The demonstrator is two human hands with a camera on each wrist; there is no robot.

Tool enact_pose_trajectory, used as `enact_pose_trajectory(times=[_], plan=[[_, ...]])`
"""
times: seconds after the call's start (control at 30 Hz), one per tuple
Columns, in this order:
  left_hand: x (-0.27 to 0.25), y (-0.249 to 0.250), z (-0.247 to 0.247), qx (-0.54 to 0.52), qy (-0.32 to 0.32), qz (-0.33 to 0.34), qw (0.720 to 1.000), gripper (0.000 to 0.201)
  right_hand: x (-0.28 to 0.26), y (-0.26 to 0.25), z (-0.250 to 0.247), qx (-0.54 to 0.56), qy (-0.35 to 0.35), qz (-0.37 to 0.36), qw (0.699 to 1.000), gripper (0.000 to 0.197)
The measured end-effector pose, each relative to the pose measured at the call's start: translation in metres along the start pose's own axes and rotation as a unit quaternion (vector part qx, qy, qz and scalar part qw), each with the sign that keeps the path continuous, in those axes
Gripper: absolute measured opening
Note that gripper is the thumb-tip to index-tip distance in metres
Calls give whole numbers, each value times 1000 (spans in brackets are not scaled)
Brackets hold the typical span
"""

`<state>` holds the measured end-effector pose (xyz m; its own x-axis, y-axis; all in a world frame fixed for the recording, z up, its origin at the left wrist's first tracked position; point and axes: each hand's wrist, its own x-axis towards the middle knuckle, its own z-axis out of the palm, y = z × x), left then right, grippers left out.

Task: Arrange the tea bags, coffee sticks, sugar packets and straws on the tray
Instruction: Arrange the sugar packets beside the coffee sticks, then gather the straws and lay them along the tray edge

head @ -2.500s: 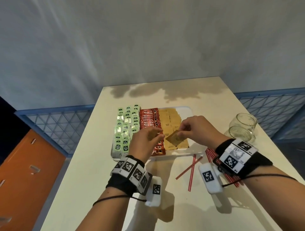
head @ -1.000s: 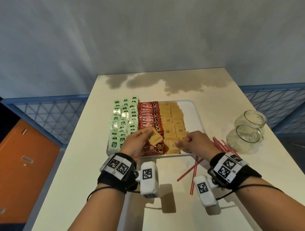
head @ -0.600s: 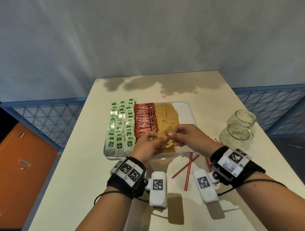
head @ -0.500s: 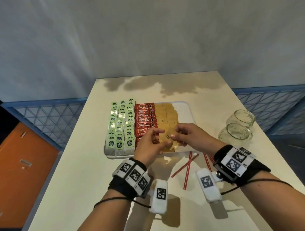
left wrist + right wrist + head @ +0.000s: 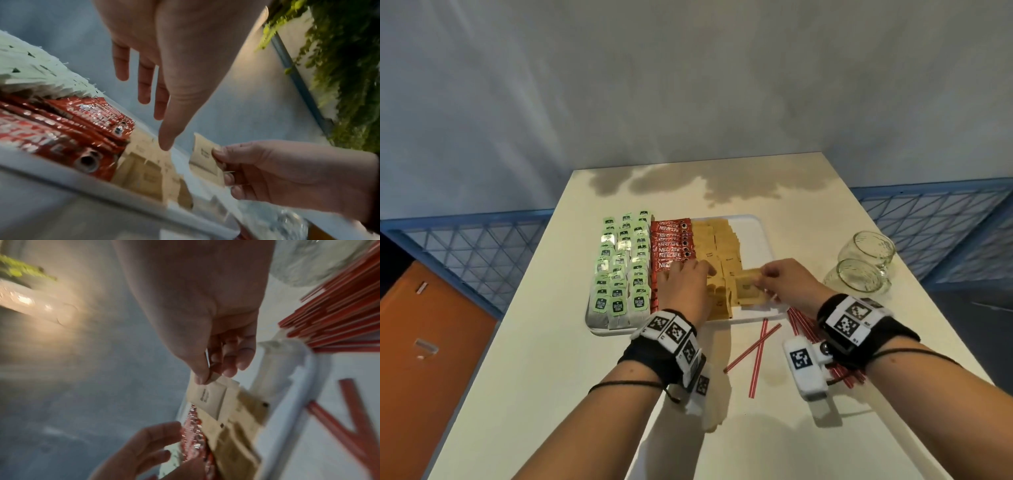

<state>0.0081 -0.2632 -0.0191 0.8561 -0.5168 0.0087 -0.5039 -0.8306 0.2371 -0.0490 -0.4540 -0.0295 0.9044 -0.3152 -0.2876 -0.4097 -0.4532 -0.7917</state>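
The right hand pinches one brown sugar packet by its right edge between thumb and fingers, holding it just above the near right part of the tray, beside the sugar column. The left hand is spread, its fingers straight and gripping nothing, over the near ends of the coffee sticks and the sugar column; whether it touches them I cannot tell.

The packet looks light, thin and limp, with loose grains inside, so it will likely sag and is best taken at a sealed edge, as it is now. It is nearly square, tilted with its printed face up, its edges roughly in line with the tray's.

The tea bags fill the left of the tray in rows. The straws lie off the tray on the worktop, thin, stiff and apt to roll, best gathered at mid-length; two cross near the tray's front rim.
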Motion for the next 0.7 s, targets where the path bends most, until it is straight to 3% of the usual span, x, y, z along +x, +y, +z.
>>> enact_pose_trajectory(times=[0.27,0.4,0.7], plan=[[10,5,23,58,-80,70,993,33,10,14,15,-64,-8,27,998,16],[14,3,31,71,-52,61,994,28,7,10,21,-130,-2,18,991,22],[13,2,38,91,-17,51,994,26,5,3,26,-160,7,38,986,33]])
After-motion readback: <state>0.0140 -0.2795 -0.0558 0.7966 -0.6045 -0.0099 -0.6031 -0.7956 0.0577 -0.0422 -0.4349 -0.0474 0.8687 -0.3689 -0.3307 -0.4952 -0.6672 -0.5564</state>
